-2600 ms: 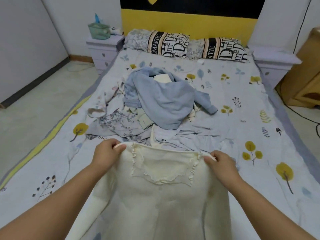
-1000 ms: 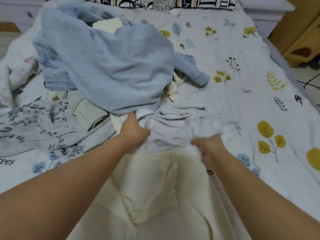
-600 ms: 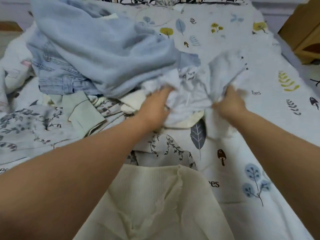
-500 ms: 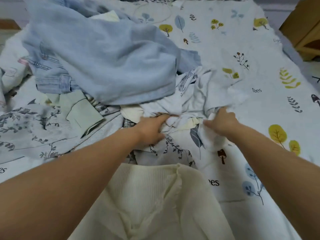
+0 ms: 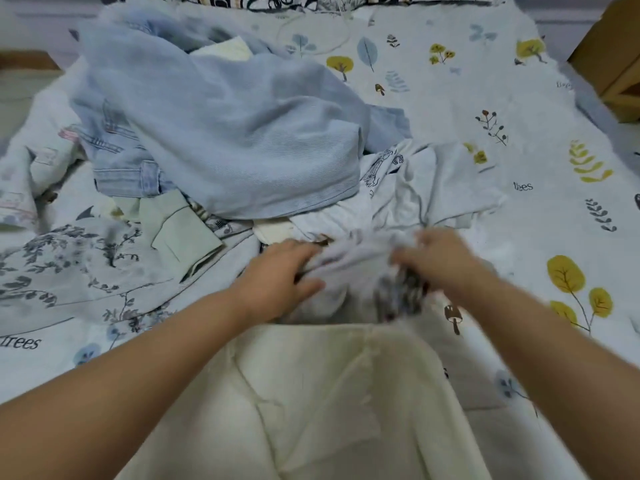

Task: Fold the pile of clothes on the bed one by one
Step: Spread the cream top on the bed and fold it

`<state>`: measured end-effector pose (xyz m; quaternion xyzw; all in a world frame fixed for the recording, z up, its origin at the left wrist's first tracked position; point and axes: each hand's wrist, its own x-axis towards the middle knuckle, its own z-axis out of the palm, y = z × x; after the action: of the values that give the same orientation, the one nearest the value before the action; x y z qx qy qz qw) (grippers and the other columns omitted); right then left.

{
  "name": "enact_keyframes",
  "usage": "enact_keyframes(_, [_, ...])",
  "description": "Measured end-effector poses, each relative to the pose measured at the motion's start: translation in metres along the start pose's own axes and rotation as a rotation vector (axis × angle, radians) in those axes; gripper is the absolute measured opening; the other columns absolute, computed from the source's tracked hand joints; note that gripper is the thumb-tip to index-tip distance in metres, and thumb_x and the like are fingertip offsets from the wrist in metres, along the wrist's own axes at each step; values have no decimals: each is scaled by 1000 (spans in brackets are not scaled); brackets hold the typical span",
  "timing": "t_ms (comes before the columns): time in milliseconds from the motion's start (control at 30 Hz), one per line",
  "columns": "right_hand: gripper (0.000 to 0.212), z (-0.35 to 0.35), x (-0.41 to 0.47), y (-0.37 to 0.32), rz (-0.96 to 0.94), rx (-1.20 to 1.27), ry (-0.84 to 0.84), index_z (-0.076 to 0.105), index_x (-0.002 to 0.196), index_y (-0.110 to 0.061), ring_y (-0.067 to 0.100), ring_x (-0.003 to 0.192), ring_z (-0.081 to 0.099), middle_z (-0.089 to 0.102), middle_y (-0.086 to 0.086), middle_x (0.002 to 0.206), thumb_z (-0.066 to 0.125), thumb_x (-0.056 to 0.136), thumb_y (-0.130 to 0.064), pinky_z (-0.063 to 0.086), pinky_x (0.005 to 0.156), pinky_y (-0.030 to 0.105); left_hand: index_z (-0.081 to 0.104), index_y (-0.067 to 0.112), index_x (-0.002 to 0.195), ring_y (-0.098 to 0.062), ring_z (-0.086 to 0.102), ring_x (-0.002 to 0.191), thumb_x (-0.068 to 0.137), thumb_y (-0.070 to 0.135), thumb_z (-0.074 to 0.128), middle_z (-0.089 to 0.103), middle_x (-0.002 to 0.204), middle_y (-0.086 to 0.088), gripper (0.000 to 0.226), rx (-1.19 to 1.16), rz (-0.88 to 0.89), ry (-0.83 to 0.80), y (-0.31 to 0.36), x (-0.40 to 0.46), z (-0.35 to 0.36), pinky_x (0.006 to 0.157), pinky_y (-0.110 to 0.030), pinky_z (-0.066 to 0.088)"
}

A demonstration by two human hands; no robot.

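Both hands grip the same bunched white garment (image 5: 360,254) at the near edge of the clothes pile: the left hand (image 5: 280,277) has its fingers curled into the cloth with the thumb laid along the near side, and the right hand (image 5: 440,254), smeared by motion blur, closes over the cloth's right end, though its fingers cannot be made out singly. A dark patterned bit of fabric (image 5: 401,292) hangs just under the right hand; whether it belongs to the white garment cannot be told.

Beyond the hands, the pile rises on the bed: a large pale blue denim garment (image 5: 225,133) lies on top, with light-wash jeans (image 5: 121,161) showing beneath its left side and a pale green piece (image 5: 180,230) poking out in front of them. A cream knit top (image 5: 311,410) lies spread flat between the forearms, nearest the camera and just short of the white garment.

Everything rests on a white bedsheet (image 5: 536,209) printed with yellow trees, blue leaves, small mushrooms and the word "trees". Black-and-white lettered pillows (image 5: 311,0) run along the far edge. A wooden cabinet (image 5: 613,64) stands beyond the bed's right side, and pale floor (image 5: 17,95) shows at far left.
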<state>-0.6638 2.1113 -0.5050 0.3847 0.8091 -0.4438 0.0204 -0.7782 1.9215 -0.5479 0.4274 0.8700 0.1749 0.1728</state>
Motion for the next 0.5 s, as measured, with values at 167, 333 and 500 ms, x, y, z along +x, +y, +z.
enact_keyframes(167, [12, -34, 45, -47, -283, -457, 363, 56, 78, -4, 26, 76, 50, 59, 14, 87, 62, 85, -12, 35, 62, 31, 49, 19, 128, -23, 46, 112, 86, 31, 63, 53, 120, -5, 46, -41, -70, 258, -1, -6, -15, 93, -30, 33])
enact_keyframes(333, [56, 4, 22, -11, -172, -641, 442, 36, 135, -7, 38, 118, 37, 38, 22, 128, 55, 82, -6, 36, 91, 45, 51, 15, 128, -25, 45, 114, 86, 26, 62, 52, 121, -6, 44, 44, -120, 199, -19, -31, 1, 96, -31, 33])
enact_keyframes(500, [43, 51, -50, 46, -307, -542, 497, 52, 119, -5, 34, 101, 46, 49, 17, 111, 62, 80, -21, 44, 80, 45, 65, 7, 90, -33, 56, 82, 82, 13, 61, 59, 86, -10, 11, 112, -224, 408, -47, -81, -4, 72, -34, 40])
